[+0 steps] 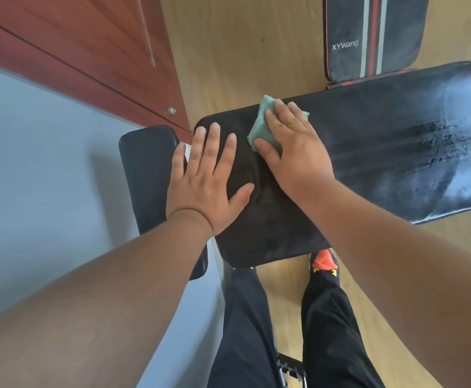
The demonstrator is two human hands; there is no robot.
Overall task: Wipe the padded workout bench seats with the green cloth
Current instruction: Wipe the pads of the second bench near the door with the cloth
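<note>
The green cloth (265, 127) lies folded on the far edge of the seat pad (267, 214), pressed flat under the right hand (290, 147). That hand's fingers are straight and spread over the cloth, the thumb along its near edge; it presses rather than clutches. The left hand (206, 175) rests palm down and flat on the same pad, just beside the right one, fingers spread and holding nothing; it seems to brace the person and steady the pad.

To wipe well here, I would keep the palm weight even so the whole cloth stays in contact, and work in long overlapping strokes from the far edge toward the body. The bracing hand covers part of the pad, so it should move aside for the patch under it to be wiped too.

The long back pad (413, 141) to the right shows grey streaks and dull smears, so it likely needs firmer, repeated passes. A smaller black pad (147, 175) sits to the left, and a striped pad (374, 37) lies beyond on the wooden floor (237, 51). The person's dark trouser legs (326, 326) stand under the near edge.
</note>
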